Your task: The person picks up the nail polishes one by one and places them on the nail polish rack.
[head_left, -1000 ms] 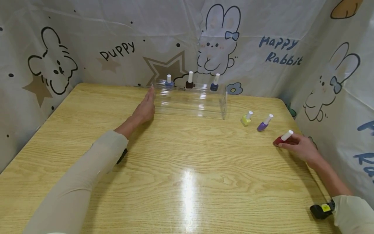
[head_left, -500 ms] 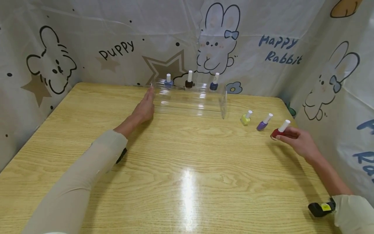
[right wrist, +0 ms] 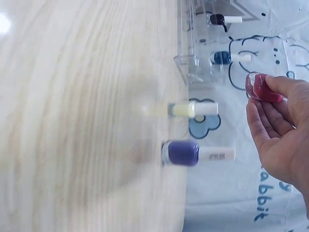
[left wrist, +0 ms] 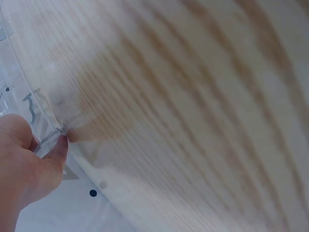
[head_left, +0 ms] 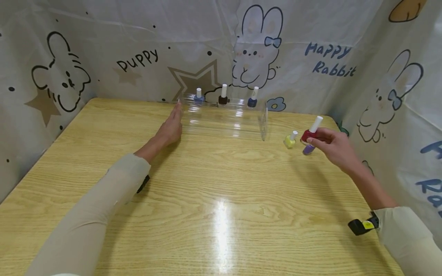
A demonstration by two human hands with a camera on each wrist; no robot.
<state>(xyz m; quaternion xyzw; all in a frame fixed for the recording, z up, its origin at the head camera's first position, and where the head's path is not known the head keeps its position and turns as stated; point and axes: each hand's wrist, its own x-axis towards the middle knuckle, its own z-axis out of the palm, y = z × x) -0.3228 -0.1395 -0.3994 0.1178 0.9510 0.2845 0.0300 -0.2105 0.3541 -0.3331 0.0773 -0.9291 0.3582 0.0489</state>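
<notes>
My right hand (head_left: 333, 147) pinches a red nail polish bottle (head_left: 308, 136) with a white cap between thumb and fingers, raised above the table. In the head view it overlaps a purple nail polish bottle (head_left: 308, 149); the right wrist view shows that purple bottle (right wrist: 183, 152) standing apart. A yellow nail polish bottle (head_left: 290, 142) stands just left of it. At the back, my left hand (head_left: 170, 128) grips the left end of a clear acrylic rack (head_left: 221, 126). The left wrist view shows thumb and fingers (left wrist: 59, 151) pinching the rack's edge.
On the rack's top tier stand a light blue bottle (head_left: 198, 97), a dark brown bottle (head_left: 223, 99) and a dark blue bottle (head_left: 253, 101). A printed curtain (head_left: 138, 30) hangs behind and right of the wooden table (head_left: 179, 199).
My right hand has lifted the red nail polish bottle off the table and carried it left and back, over by the purple one. The left hand keeps its place on the rack.
</notes>
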